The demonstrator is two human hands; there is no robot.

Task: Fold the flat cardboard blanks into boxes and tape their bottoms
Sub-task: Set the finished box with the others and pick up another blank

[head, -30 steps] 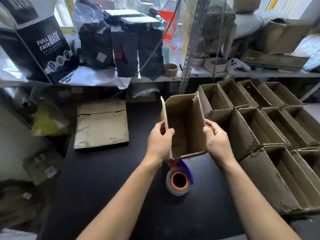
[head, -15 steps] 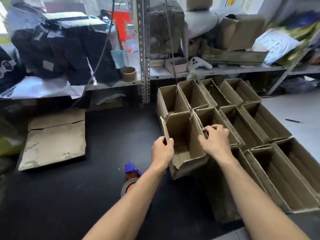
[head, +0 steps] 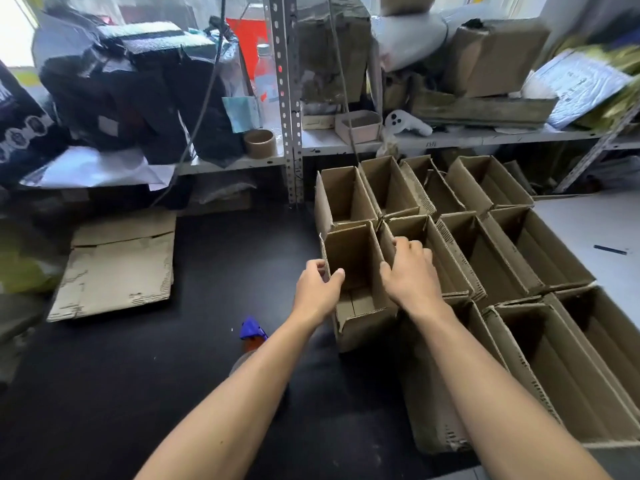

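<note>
An open-topped cardboard box (head: 360, 317) stands on the black table (head: 173, 375), pushed against the left end of a row of folded boxes (head: 485, 258). My left hand (head: 317, 292) pinches its left wall, thumb inside. My right hand (head: 410, 275) grips its right wall, with the fingers curled over the rim towards the neighbouring box. A stack of flat cardboard blanks (head: 117, 268) lies at the table's left. The tape dispenser (head: 251, 330) shows its blue handle beside my left forearm, which hides most of the roll.
Several more folded boxes (head: 561, 358) fill the right side of the table in rows. A metal shelf (head: 433, 138) with an upright post runs behind, loaded with black bags, a bottle, an empty tape core (head: 260, 143) and parcels.
The box was in the air above the tape roll; both hands have carried it right and away from me and set it down by the other boxes. The view has turned right.
</note>
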